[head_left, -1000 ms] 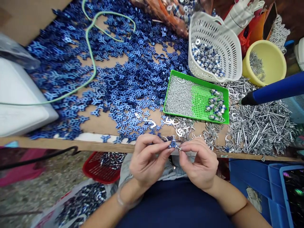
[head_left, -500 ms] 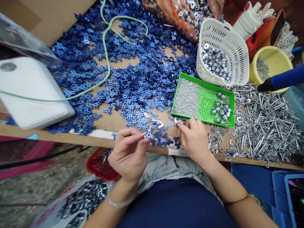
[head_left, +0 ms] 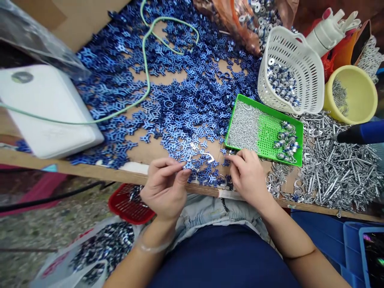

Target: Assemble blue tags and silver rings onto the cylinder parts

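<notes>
My left hand (head_left: 165, 186) is closed in a pinch above the near edge of the bench. Between thumb and forefinger it holds a small blue three-armed metal piece (head_left: 189, 165), with thin silver pins sticking out of it. At the near left corner of the green tray (head_left: 264, 155), my right hand (head_left: 247, 174) has its thumb and forefinger drawn together; what lies in the fingertips is too small and hidden to name. A silver hook-shaped part (head_left: 208, 157) lies on the blue pieces between the hands. Tiny silver pins (head_left: 244, 126) fill the tray's left half, and several silver-and-blue cylinders (head_left: 286, 140) its right.
Loose blue three-armed pieces (head_left: 192, 100) spread over the bench. At right are a white basket (head_left: 309, 76), a yellow bowl (head_left: 367, 96), a heap of silver rods (head_left: 342, 168) and a blue-handled tool (head_left: 360, 133). A green cord (head_left: 145, 60) crosses a white box (head_left: 48, 112) at left.
The view has shifted, so the bench appears farther right. My right fingertips have moved slightly left along the tray's near edge. My left hand keeps its pinch on the blue piece.
</notes>
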Action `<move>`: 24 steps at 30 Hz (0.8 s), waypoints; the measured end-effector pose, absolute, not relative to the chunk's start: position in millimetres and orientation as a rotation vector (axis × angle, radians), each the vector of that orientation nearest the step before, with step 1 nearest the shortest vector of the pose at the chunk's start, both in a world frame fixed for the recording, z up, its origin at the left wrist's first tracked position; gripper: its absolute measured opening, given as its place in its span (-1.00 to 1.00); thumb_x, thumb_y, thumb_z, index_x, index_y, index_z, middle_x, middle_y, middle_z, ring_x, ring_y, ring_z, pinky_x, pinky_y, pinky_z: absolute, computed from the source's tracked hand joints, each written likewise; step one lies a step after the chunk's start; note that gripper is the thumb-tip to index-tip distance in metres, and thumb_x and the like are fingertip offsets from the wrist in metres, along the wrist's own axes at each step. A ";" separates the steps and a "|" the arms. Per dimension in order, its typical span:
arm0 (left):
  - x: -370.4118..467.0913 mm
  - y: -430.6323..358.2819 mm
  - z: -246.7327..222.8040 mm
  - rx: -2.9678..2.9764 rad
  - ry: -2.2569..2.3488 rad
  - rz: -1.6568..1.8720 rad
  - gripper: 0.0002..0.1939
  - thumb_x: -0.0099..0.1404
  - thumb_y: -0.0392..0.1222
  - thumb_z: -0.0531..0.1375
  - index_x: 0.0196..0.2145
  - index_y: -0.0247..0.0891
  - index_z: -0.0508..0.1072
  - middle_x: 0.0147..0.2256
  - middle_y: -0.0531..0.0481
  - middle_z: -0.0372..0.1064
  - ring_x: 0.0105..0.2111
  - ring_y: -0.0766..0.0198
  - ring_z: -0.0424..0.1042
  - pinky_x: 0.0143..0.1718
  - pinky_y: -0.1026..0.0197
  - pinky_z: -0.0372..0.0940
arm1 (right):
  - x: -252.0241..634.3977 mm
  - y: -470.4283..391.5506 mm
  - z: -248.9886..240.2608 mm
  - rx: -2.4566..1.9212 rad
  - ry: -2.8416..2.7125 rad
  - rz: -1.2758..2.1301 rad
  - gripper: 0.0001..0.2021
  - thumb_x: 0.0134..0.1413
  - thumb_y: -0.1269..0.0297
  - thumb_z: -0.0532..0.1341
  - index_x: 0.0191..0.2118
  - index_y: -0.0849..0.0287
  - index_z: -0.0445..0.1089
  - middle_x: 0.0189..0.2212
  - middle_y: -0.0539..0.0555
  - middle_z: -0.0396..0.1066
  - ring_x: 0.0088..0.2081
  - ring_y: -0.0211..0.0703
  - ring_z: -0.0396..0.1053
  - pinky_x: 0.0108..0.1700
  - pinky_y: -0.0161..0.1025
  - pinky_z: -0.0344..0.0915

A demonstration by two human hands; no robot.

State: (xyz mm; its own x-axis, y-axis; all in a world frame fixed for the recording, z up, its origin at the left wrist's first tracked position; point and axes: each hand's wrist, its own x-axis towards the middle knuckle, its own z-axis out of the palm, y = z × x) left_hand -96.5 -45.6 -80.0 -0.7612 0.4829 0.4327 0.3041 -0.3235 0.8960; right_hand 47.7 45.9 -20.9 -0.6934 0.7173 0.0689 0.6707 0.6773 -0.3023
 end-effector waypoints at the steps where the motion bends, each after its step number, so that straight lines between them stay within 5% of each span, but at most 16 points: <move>1: -96.4 -45.9 -80.0 1.025 1.754 2.231 -0.69 0.06 -0.46 0.29 -0.26 -0.10 0.53 -0.37 0.03 0.31 -0.37 0.37 0.32 -0.35 0.25 0.21 | 46.6 46.4 -21.3 -1.165 -2.691 0.387 -0.75 0.16 0.38 0.03 -0.14 0.21 0.42 -0.38 0.11 0.34 -0.32 -0.14 0.24 -0.28 -0.22 0.20; 8: -95.1 -48.6 -77.8 1.001 1.828 2.156 -0.80 0.07 -0.35 0.31 -0.32 -0.14 0.53 -0.39 0.04 0.30 -0.39 0.35 0.32 -0.36 0.24 0.26 | 27.2 50.7 -24.8 -1.424 -2.868 0.250 -0.72 0.21 0.28 0.02 -0.02 -0.01 0.36 -0.47 0.01 0.48 -0.49 -0.21 0.37 -0.49 -0.31 0.13; 13: -94.7 -49.7 -79.9 1.032 1.840 2.140 -0.81 0.09 -0.34 0.30 -0.31 -0.13 0.51 -0.38 0.06 0.30 -0.39 0.36 0.33 -0.35 0.24 0.27 | 25.5 57.5 -30.3 -1.257 -2.890 0.245 -0.75 0.18 0.28 0.05 -0.12 0.10 0.42 -0.46 0.06 0.50 -0.49 -0.21 0.39 -0.50 -0.30 0.14; 24: -92.5 -51.9 -71.9 1.366 1.923 1.987 -0.75 0.10 -0.34 0.30 -0.25 -0.11 0.49 -0.39 0.07 0.30 -0.43 0.36 0.33 -0.43 0.27 0.29 | 36.2 41.4 6.2 -0.968 -2.146 1.337 -0.84 0.17 0.27 0.09 -0.30 0.16 0.39 -0.40 0.01 0.37 -0.33 -0.26 0.32 -0.29 -0.27 0.27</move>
State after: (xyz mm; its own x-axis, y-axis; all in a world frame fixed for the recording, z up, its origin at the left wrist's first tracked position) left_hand -92.5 -51.9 -71.9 -0.6063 0.5887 0.5347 0.5152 -0.2214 0.8280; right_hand 36.2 41.4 6.2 -0.6632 0.7484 -0.0032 0.3326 0.2909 -0.8971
